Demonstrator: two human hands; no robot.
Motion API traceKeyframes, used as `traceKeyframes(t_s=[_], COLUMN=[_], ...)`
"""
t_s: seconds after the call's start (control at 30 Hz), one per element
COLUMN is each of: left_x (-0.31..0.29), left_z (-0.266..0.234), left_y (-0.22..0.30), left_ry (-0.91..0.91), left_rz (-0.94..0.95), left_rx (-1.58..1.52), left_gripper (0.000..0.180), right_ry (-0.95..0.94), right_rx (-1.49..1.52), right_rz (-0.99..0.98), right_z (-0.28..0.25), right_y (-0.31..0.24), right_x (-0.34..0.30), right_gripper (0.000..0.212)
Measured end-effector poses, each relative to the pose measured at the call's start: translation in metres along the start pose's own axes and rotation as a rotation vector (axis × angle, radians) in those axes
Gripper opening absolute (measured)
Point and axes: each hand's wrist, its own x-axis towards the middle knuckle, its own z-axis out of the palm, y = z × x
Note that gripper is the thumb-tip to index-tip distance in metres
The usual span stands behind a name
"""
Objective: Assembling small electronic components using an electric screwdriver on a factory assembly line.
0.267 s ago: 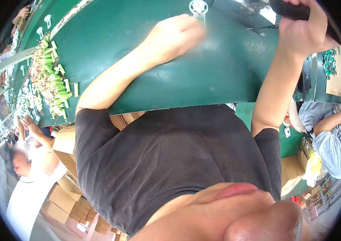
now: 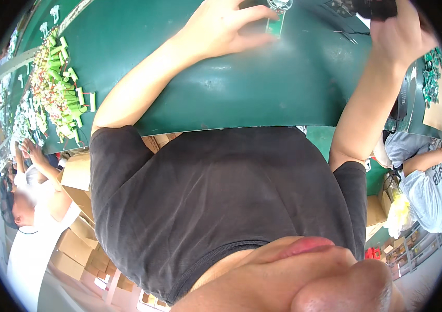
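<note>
Head view looks down over a green worktop point(image 2: 262, 88) with the person's two bare forearms reaching up across it. No tray or box sits on the worktop itself; brown cardboard boxes point(image 2: 78, 229) are stacked on the floor at the lower left, and what they hold cannot be seen. One small green circuit board point(image 2: 275, 24) lies flat on the worktop near the top edge, just beside the fingertips of the left hand point(image 2: 215, 31). That hand's fingers point(image 2: 254, 42) are spread and stretched toward the board, the nearest tips touching or almost touching its left edge; which of the two cannot be told. The right hand point(image 2: 398, 34) is raised at the upper right, fingers curled around one dark object point(image 2: 377, 8) cut off by the picture's rim. A heap of green parts with wires point(image 2: 57, 86), too many to count, lies along the worktop's far left. Two other people sit nearby, one at each side.
</note>
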Motion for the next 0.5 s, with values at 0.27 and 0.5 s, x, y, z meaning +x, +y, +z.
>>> traceKeyframes(t_s=[0.27,0.5], left_x=[-0.007,-0.008], left_z=[0.001,0.001], left_y=[0.000,-0.003], left_ry=[-0.149,-0.168], left_rz=[-0.075,-0.060], left_rx=[-0.062,-0.057], left_gripper=[0.029,0.024], right_ry=[-0.105,-0.073], right_rx=[0.317,0.212], right_rz=[0.054,0.046], right_z=[0.036,0.045], right_y=[0.015,0.032], right_x=[-0.031,-0.044], right_gripper=[0.048,0.045])
